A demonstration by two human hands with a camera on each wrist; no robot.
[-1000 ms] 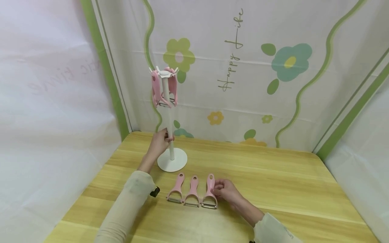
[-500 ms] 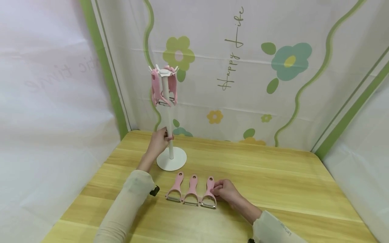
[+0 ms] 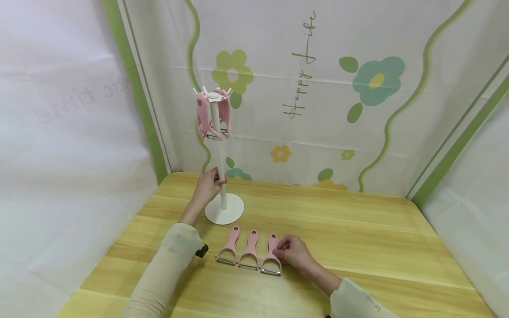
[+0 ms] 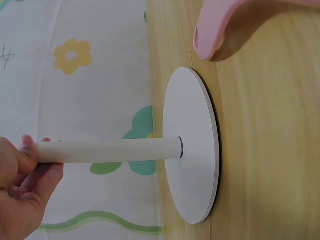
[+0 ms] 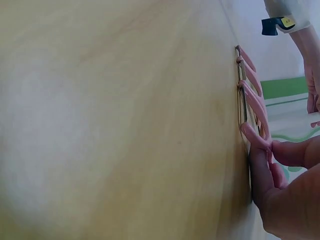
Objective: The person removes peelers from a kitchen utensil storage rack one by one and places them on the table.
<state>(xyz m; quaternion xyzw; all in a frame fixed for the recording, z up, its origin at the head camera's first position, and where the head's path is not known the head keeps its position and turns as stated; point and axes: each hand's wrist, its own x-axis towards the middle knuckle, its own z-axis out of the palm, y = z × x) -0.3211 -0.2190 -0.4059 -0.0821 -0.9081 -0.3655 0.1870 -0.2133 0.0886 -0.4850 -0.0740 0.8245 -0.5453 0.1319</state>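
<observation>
My left hand [image 3: 207,183] grips the white pole [image 3: 221,155] of an upright stand with a round base [image 3: 212,216]. The left wrist view shows thumb and fingers around the pole [image 4: 110,151]. Pink peelers [image 3: 203,112] hang from the stand's top hooks. Three more peelers lie in a row on the table: a left peeler [image 3: 232,240], a middle peeler [image 3: 252,240] and a right peeler [image 3: 272,245]. At the right peeler's handle is my right hand [image 3: 295,252], pinching it. In the right wrist view, the thumb [image 5: 295,152] is over the handle and fingers pass under it.
The wooden table [image 3: 377,247] ends at a white curtain [image 3: 258,123] printed with flowers, close behind the stand. White side walls with green strips rise at left and right. A dark clip-like object [image 3: 202,251] is at the left sleeve cuff [image 3: 183,240].
The right peeler has slid slightly toward me and to the left, with my right hand on it. My left hand and the stand hold the same place.
</observation>
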